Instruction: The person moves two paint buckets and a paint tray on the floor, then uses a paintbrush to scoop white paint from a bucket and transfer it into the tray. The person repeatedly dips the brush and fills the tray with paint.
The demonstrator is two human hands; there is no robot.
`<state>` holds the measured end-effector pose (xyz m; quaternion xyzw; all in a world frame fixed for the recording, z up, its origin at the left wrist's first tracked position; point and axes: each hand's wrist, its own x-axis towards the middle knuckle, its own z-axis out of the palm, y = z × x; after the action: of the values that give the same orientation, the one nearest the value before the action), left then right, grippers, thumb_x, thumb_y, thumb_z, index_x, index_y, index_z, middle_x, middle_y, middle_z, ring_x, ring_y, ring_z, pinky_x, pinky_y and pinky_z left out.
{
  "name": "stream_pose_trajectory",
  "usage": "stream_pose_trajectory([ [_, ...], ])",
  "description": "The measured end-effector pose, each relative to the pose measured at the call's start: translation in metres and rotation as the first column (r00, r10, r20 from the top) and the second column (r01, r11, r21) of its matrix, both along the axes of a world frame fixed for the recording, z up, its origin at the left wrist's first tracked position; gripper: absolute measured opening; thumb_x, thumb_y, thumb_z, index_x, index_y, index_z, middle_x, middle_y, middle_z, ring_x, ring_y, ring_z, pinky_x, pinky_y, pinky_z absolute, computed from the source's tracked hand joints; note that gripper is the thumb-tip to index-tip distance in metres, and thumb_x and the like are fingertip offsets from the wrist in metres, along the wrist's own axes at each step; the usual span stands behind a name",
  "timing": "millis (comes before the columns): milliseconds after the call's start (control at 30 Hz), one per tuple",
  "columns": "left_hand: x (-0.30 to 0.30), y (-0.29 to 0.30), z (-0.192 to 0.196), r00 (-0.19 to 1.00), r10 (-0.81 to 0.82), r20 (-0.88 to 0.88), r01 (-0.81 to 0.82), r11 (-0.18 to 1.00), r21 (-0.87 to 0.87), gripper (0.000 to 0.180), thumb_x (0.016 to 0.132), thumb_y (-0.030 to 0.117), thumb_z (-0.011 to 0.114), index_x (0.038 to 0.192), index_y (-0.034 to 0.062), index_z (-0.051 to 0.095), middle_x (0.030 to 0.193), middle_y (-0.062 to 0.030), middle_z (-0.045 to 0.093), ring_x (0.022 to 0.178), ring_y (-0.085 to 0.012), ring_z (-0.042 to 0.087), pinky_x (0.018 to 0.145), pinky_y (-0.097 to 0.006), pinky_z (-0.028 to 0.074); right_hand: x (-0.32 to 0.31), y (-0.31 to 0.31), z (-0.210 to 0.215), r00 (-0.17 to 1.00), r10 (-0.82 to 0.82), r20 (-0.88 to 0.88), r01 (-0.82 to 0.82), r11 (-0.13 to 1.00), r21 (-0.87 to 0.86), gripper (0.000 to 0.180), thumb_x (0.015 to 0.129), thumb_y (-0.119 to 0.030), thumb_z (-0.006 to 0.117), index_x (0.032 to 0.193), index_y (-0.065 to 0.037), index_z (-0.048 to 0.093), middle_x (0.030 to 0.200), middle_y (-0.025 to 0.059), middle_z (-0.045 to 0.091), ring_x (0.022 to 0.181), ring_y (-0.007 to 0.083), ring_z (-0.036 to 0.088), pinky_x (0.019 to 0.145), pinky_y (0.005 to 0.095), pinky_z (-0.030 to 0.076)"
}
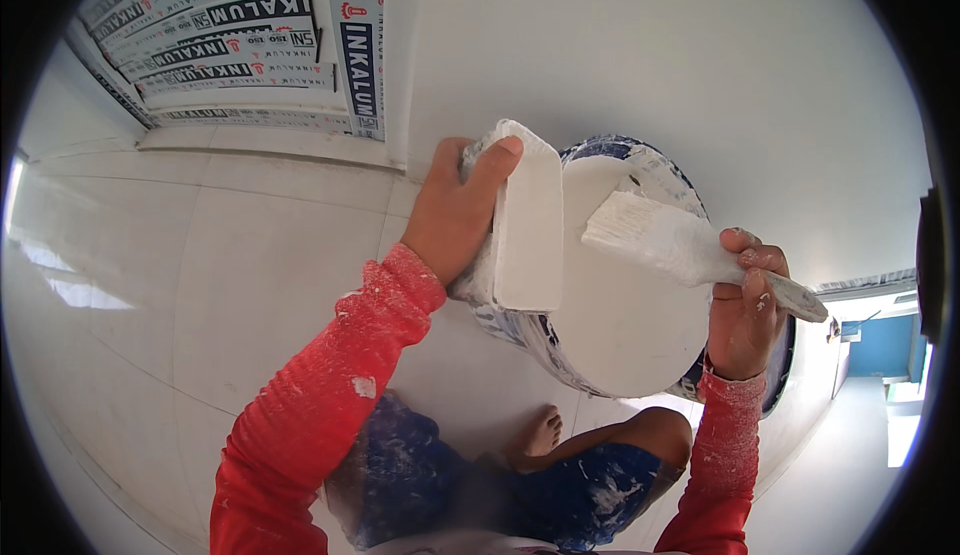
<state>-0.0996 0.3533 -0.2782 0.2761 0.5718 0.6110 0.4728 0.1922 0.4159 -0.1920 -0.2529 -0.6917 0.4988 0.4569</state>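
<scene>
My left hand (460, 200) grips a rectangular white tray (530, 230) by its side, thumb over the rim, tilted beside the paint bucket. White paint coats the inside of the tray. In my right hand (750, 305) is a wide paintbrush (660, 240), held by its handle with the fingers wrapped round it. Its bristles are loaded with white and point left, over the bucket. The round bucket (690, 190) stands in front of me, filled with smooth white paint (630, 325), its dark rim smeared with drips.
A pale wall (660, 45) rises just behind the bucket. Pale floor tiles (260, 245) spread to the left. At the upper left is a door or panel (230, 35) covered in printed protective film. My bent knees and a bare foot (545, 430) are close to the bucket.
</scene>
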Motion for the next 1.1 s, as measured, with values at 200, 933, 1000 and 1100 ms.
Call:
stream_pose_trajectory([
  [200,-0.001,-0.001,0.002,0.999,-0.003,-0.039,0.003,1.000,0.001,0.085,0.090,0.062,0.062,0.132,-0.0096,0.045,0.115,-0.0228,0.061,0.103,-0.0268,0.063,0.091,-0.034,0.050,-0.041,0.000,-0.025,0.993,0.103,-0.051,-0.112,0.971,-0.210,0.017,0.088,-0.008,0.065,0.104,-0.005,0.061,0.128,0.0176,0.064,0.106,0.0115,0.057,0.080,0.0220,0.044],
  [933,-0.001,0.002,-0.001,1.000,-0.012,0.012,0.012,1.000,0.010,0.067,0.093,0.058,0.057,0.121,-0.0020,0.053,0.105,-0.0145,0.063,0.091,-0.0191,0.066,0.078,-0.030,0.055,-0.009,-0.006,-0.062,0.974,0.139,-0.180,-0.210,0.853,-0.478,0.016,0.085,-0.002,0.063,0.100,-0.007,0.063,0.118,0.0111,0.067,0.121,0.0223,0.059,0.096,0.0289,0.043],
  [1000,0.001,0.001,-0.001,1.000,0.001,0.004,-0.001,1.000,-0.005,0.062,0.094,0.058,0.056,0.121,0.0016,0.055,0.106,-0.0130,0.064,0.089,-0.0180,0.067,0.077,-0.029,0.056,0.011,-0.004,-0.062,0.985,0.109,-0.137,-0.162,0.861,-0.482,0.015,0.086,-0.004,0.064,0.100,-0.008,0.063,0.119,0.0109,0.067,0.117,0.0203,0.061,0.091,0.0256,0.044],
  [1100,-0.001,0.003,-0.004,0.996,-0.011,0.088,0.010,1.000,0.002,0.067,0.093,0.058,0.058,0.121,-0.0025,0.054,0.104,-0.0137,0.064,0.089,-0.0183,0.066,0.078,-0.029,0.054,0.042,0.000,-0.067,0.997,0.024,-0.073,-0.059,0.847,-0.528,0.014,0.087,-0.007,0.065,0.101,-0.009,0.062,0.122,0.0119,0.067,0.113,0.0183,0.063,0.085,0.0238,0.047],
])
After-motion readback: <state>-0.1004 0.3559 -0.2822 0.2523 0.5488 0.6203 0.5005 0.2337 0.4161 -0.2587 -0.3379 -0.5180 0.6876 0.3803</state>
